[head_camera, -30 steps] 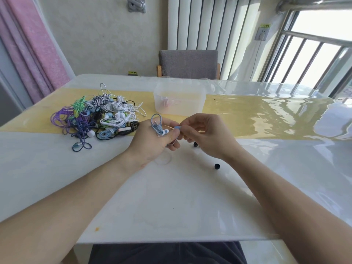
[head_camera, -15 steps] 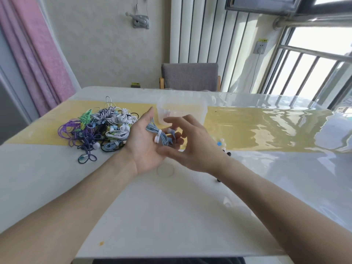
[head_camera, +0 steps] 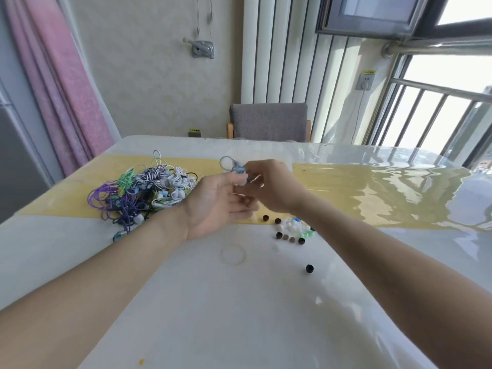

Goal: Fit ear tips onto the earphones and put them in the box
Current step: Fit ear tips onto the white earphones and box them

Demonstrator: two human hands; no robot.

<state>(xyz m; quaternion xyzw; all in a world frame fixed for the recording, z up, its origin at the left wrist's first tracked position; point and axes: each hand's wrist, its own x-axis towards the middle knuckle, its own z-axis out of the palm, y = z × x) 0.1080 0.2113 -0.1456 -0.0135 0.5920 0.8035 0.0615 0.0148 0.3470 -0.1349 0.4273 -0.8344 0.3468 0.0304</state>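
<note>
Dangling from right hand (head_camera: pixel 274 187), coiled pale-blue earphones (head_camera: pixel 234 166), looped cord

Both bare forearms reach forward from the lower corners and converge near the middle of the view, raised above the worktop (head_camera: pixel 239 302). The left hand (head_camera: pixel 215 206) is turned palm up and toward the right, fingers (head_camera: pixel 245 209) loosely extended, thumb up beside a small light-blue coiled earphone (head_camera: pixel 235 166). The right hand (head_camera: pixel 277 187) shows its back, wrist bent, fingers curled inward and pinching that earphone at the fingertips. The two hands touch or nearly touch at the fingertips.
</note>
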